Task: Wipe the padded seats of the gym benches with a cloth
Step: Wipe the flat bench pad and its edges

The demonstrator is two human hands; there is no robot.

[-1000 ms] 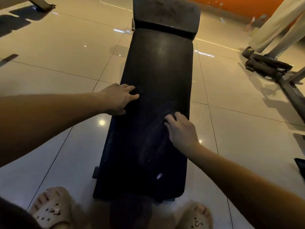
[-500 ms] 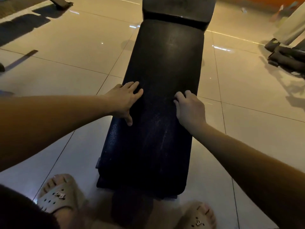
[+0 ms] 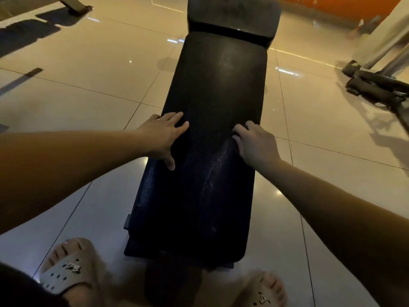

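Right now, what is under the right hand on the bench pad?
The right hand rests on the black bench pad, fingers curled. A dark creased ridge runs out from beneath them, possibly a cloth; the hand covers whatever it holds.

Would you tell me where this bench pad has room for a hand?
Crowded: mid-pad, under the left hand and right hand. Free: the long pad beyond them up to the head pad, and its near end.
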